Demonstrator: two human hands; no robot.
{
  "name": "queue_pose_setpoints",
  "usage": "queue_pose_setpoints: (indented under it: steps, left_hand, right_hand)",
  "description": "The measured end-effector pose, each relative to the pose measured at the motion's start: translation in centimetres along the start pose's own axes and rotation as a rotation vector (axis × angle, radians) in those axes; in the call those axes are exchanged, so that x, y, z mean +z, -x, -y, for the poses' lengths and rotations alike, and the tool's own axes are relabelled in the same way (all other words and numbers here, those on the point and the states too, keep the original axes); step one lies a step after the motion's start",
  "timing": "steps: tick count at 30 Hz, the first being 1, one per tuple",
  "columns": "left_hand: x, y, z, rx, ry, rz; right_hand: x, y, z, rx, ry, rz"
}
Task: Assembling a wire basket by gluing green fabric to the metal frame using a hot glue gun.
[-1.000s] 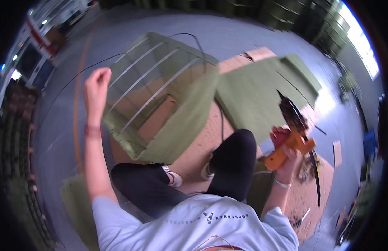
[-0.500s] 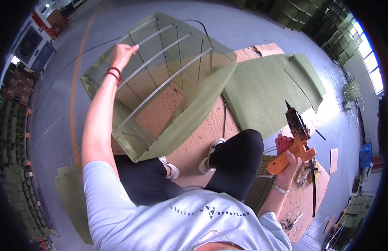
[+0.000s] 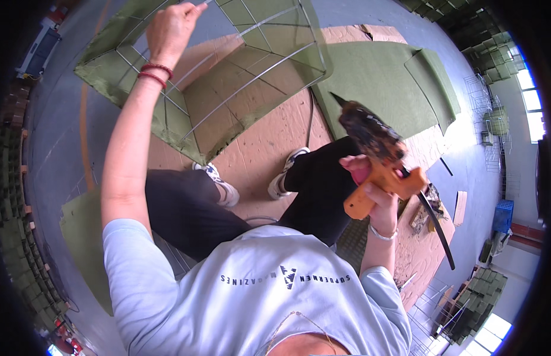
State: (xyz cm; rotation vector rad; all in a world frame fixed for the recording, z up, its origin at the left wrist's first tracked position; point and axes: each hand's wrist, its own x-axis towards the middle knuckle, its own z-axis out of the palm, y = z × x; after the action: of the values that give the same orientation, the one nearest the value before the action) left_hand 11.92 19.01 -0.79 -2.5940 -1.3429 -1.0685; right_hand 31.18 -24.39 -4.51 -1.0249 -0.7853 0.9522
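Note:
My left hand reaches out and grips the upper rim of a wire frame partly covered in green fabric. The frame stands tilted on brown cardboard in front of my legs. My right hand is raised at my right side and holds an orange glue gun with a dark, glue-crusted barrel pointing up and left. A black cord hangs down from the gun's handle. Red bracelets circle my left wrist and a silver one my right.
Flat green fabric panels lie on the floor beyond the gun. Another green sheet lies at my left. Scraps and glue sticks sit on cardboard to my right. Stacks of green items and wire frames line the room's edges.
My left hand has reached farther up and taken the frame's rim. My right hand has lifted the glue gun up and inward, toward the frame.

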Motion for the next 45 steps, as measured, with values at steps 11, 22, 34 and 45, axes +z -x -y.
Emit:
queue_pose_setpoints:
  steps: [11,22,34,45]
  left_hand:
    - [2.5,5.7,-2.5,0.132,0.247,0.039]
    - [2.9,6.3,-3.0,0.150,0.326,0.025]
    - [2.7,6.2,-2.4,0.083,0.223,0.107]
    - [3.2,6.5,-2.6,0.163,0.217,0.035]
  right_hand:
    - [-0.3,-1.4,-8.2,0.396,0.235,0.070]
    - [2.6,-7.3,-14.1,0.569,0.232,0.025]
    - [1.9,-9.5,-12.9,0.907,0.094,0.135]
    - [3.3,-7.9,-13.3,0.900,0.078,0.172]
